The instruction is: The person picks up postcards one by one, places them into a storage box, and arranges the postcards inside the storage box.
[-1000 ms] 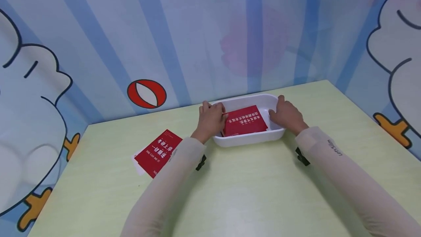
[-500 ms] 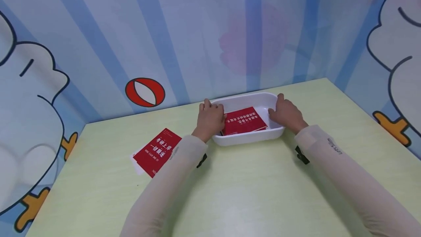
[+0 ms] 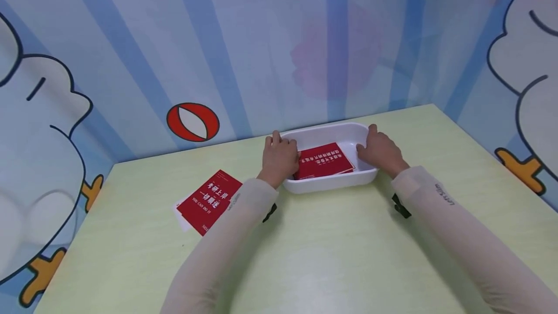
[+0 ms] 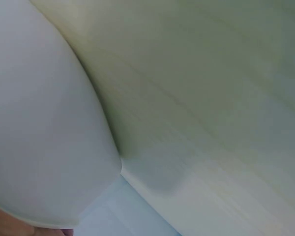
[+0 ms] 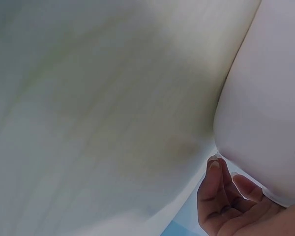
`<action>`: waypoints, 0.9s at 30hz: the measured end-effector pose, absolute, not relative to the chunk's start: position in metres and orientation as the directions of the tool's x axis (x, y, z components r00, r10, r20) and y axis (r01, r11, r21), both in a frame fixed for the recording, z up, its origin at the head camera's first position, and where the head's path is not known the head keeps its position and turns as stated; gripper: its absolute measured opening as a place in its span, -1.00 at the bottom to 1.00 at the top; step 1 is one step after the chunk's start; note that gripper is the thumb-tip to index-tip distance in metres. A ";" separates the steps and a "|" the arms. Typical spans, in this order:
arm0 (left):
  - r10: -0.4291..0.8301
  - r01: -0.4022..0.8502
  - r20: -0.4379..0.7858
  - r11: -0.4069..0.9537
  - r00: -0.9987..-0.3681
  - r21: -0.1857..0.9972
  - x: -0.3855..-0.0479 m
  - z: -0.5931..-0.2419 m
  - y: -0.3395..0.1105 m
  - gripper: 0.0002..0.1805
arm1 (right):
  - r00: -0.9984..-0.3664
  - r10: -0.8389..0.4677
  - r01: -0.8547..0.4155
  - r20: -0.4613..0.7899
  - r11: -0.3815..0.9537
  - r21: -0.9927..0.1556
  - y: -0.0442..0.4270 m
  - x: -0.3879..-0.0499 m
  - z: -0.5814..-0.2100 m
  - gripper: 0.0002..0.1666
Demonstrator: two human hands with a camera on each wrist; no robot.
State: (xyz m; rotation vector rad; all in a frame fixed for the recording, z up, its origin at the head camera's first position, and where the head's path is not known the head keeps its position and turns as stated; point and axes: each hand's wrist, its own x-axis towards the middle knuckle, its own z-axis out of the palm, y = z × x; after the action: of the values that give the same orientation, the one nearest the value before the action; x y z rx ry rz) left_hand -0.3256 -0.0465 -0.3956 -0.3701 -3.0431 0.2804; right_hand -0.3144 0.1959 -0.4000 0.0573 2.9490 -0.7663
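A white plastic tray with raised walls stands on the table near the wall. Inside it lies a small pile of red cards with white printed characters. My left hand grips the left end of the tray, its fingers bent over the rim and partly covering the cards' left edge. At the opposite end my right hand holds the rim, thumb on the inner side. The right wrist view shows the curled fingers of that right hand at the tray's outer wall. Only a sliver of the left hand shows in the left wrist view.
Left of the tray, more red cards lie on the pale green table, with a white card partly under them. My left sleeve covers one corner. A printed wall rises directly behind the tray.
The top red card in the tray, which was raised at its left edge near my left hand, now lies flatter on the pile. Both hands stay at the tray's ends.
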 end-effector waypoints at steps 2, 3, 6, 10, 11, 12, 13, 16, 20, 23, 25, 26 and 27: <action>0.247 0.234 0.043 0.953 -0.968 -0.193 -0.326 -0.395 -0.045 -0.48 | -0.995 0.012 0.057 -0.095 0.874 -0.483 0.197 -0.315 -0.400 -0.15; 0.249 0.236 0.045 0.952 -0.968 -0.193 -0.326 -0.395 -0.045 -0.48 | -0.995 0.012 0.056 -0.095 0.874 -0.482 0.198 -0.315 -0.399 -0.16; 0.252 0.239 0.044 0.952 -0.967 -0.192 -0.328 -0.395 -0.044 -0.50 | -0.995 0.014 0.061 -0.100 0.873 -0.484 0.199 -0.315 -0.398 -0.15; 0.247 0.235 0.043 0.954 -0.968 -0.188 -0.329 -0.395 -0.044 -0.51 | -0.993 0.014 0.068 -0.114 0.871 -0.486 0.198 -0.316 -0.398 -0.15; 0.246 0.234 0.044 0.955 -0.968 -0.183 -0.329 -0.395 -0.044 -0.52 | -0.993 0.014 0.070 -0.118 0.872 -0.485 0.198 -0.316 -0.398 -0.14; 0.245 0.234 0.043 0.956 -0.969 -0.178 -0.329 -0.395 -0.044 -0.53 | -0.993 0.016 0.071 -0.118 0.872 -0.485 0.198 -0.316 -0.398 -0.14; 0.245 0.234 0.044 0.957 -0.969 -0.172 -0.329 -0.396 -0.044 -0.53 | -0.993 0.017 0.072 -0.117 0.872 -0.484 0.198 -0.315 -0.398 -0.14; 0.245 0.234 0.046 0.959 -0.969 -0.162 -0.330 -0.397 -0.043 -0.53 | -0.994 0.018 0.070 -0.112 0.873 -0.483 0.199 -0.315 -0.398 -0.14; 0.246 0.235 0.056 0.961 -0.968 -0.148 -0.330 -0.397 -0.043 -0.53 | -0.995 0.014 0.062 -0.103 0.874 -0.483 0.199 -0.315 -0.398 -0.16; 0.247 0.237 0.066 0.962 -0.967 -0.132 -0.330 -0.398 -0.044 -0.52 | -0.995 0.013 0.061 -0.101 0.875 -0.481 0.199 -0.315 -0.398 -0.16; 0.247 0.237 0.072 0.963 -0.966 -0.125 -0.330 -0.398 -0.044 -0.51 | -0.995 0.013 0.061 -0.102 0.874 -0.483 0.199 -0.314 -0.398 -0.16; 0.246 0.235 0.074 0.964 -0.967 -0.125 -0.330 -0.399 -0.045 -0.51 | -0.994 0.013 0.063 -0.105 0.873 -0.484 0.198 -0.314 -0.398 -0.16; 0.244 0.233 0.075 0.965 -0.967 -0.123 -0.330 -0.399 -0.045 -0.51 | -0.994 0.011 0.061 -0.107 0.873 -0.484 0.198 -0.313 -0.398 -0.15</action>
State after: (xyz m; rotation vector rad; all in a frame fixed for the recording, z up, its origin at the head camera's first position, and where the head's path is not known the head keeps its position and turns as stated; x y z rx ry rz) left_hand -0.3296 -0.0450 -0.3992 -0.3679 -3.0252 0.1729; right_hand -0.3134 0.1983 -0.3978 0.0565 2.9422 -0.7660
